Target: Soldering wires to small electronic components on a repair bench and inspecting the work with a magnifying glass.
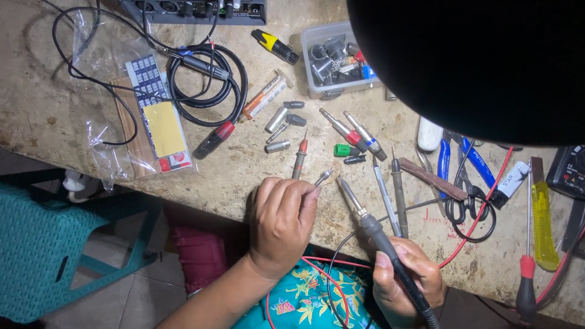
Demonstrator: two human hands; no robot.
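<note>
My left hand (281, 220) rests on the bench edge, its fingers pinched on a small metal plug part (323, 178) whose tip points up and right. My right hand (407, 280) grips the dark handle of a soldering iron (372, 228). The iron's metal tip (342, 184) lies just right of the plug part, close to it; whether they touch is unclear. A red-tipped probe (300, 158) lies just above my left hand.
On the worn bench (55, 116) lie loose jack plugs (347, 131), a coiled black cable (207, 85), a clear box of connectors (338, 61), scissors and blue-handled pliers (463, 183), a yellow cutter (542, 225) and screwdrivers. A teal stool (55, 244) stands lower left. A dark shape hides the upper right.
</note>
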